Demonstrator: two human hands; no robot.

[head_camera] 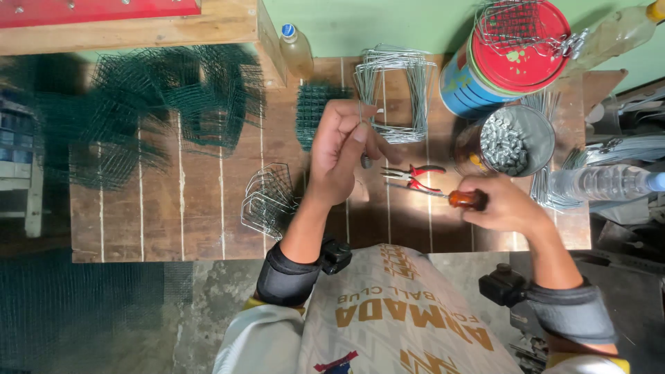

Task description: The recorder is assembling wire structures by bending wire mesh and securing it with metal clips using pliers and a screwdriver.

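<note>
My left hand (341, 149) pinches a thin wire piece (362, 128) above the wooden table (208, 208). It looks light, stiff and springy, so I hold its end. My right hand (500, 204) is wrapped around a screwdriver (463, 199) handle.

1. The small metal piece (365, 161) is short, grey and dull. It is pinched at the fingertips of the left hand (341, 156), raised above the wooden table, and part of it is hidden by the fingers. Its exact shape is too small to tell.
2. The screwdriver (443, 196) has an amber-orange handle and a thin steel shaft. The right hand (504, 205) grips the handle, and the shaft points left, nearly level, with its tip just below the small metal piece and close to the left hand.
</note>
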